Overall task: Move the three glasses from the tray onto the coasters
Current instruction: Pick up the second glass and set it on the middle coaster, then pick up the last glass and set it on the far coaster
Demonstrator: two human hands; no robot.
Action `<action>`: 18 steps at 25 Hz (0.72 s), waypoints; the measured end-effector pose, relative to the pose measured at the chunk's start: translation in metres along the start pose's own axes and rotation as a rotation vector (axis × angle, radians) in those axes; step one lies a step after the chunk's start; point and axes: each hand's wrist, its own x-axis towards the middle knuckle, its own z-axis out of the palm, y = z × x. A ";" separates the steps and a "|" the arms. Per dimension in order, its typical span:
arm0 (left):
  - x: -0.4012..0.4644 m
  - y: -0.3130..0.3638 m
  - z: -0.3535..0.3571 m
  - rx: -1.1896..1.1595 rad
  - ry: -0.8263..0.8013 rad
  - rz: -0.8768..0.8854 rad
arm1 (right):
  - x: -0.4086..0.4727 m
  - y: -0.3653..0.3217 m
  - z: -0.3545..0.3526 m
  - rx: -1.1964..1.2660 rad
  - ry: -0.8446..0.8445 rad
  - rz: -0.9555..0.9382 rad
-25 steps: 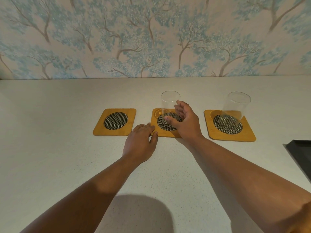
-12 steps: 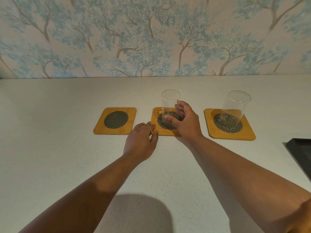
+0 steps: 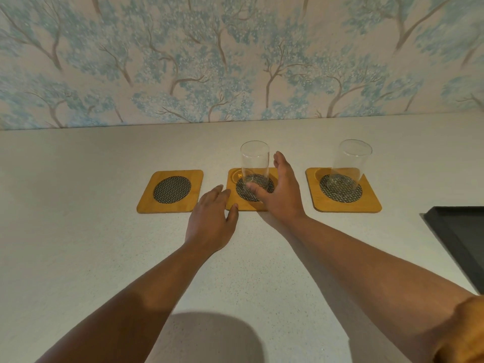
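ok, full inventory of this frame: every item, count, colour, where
glasses: 2, clear, empty, upright; one on the middle coaster, one on the right coaster
coasters: 3, square, wooden yellow-brown with dark mesh discs, in a row on the countertop; left coaster bare, middle coaster, right coaster
tray: 1, black, at the right edge of the frame, only partly in view; no glass visible on that part
countertop: 1, off-white speckled
wallpaper: blue trees on pale pink, behind the countertop
left hand: 1, flat on the countertop, fingers at the middle coaster's front-left edge
right hand: 1, open beside the middle glass, thumb across its base, fingers spread, not closed on it
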 end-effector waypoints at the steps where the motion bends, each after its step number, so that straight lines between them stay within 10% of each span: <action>1: -0.001 0.002 -0.001 0.028 0.022 0.042 | -0.005 -0.003 -0.004 -0.032 -0.007 -0.024; 8: -0.015 0.045 -0.004 0.158 0.225 0.438 | -0.047 -0.016 -0.085 -0.273 -0.010 -0.254; 18: -0.049 0.273 0.051 -0.203 -0.157 0.514 | -0.087 0.036 -0.290 -0.610 0.182 -0.309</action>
